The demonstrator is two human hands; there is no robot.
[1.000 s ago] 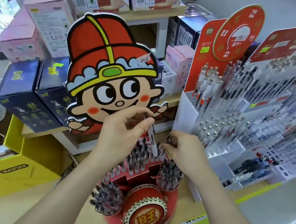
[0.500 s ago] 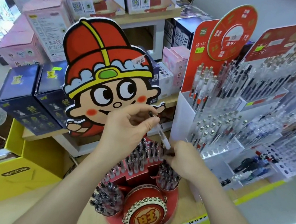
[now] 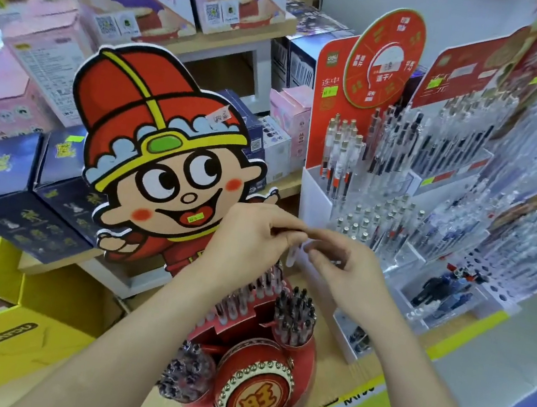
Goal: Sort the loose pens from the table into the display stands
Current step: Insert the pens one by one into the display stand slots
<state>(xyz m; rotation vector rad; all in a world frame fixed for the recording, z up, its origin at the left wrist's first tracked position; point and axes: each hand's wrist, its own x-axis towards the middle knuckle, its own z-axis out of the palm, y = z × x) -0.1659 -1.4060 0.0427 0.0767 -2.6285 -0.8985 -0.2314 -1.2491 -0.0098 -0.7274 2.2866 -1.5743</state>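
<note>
The left hand has thumb and forefinger pressed together at the top of a pen, a slim barrel of frosted, see-through plastic that hangs almost straight down from the pinch. The right hand is just beside it, fingers curled in with the tips near the barrel. From here I cannot tell whether they touch the pen or hold anything.

The pen hangs in the air above the back row of the red display stand, a round cardboard piece with a drum-shaped front, a ring of pale studs and a gold character in the middle. Dark-capped pens stand packed in its cup-like pockets and in a curved, stepped row behind. A big flat cartoon cut-out, a grinning face under a red and yellow hat, rises behind the stand.

To the right is a white tiered stand with clear plastic pockets full of upright, transparent pens, topped by a glossy red header card. Both stands sit on a pale wooden table.
</note>
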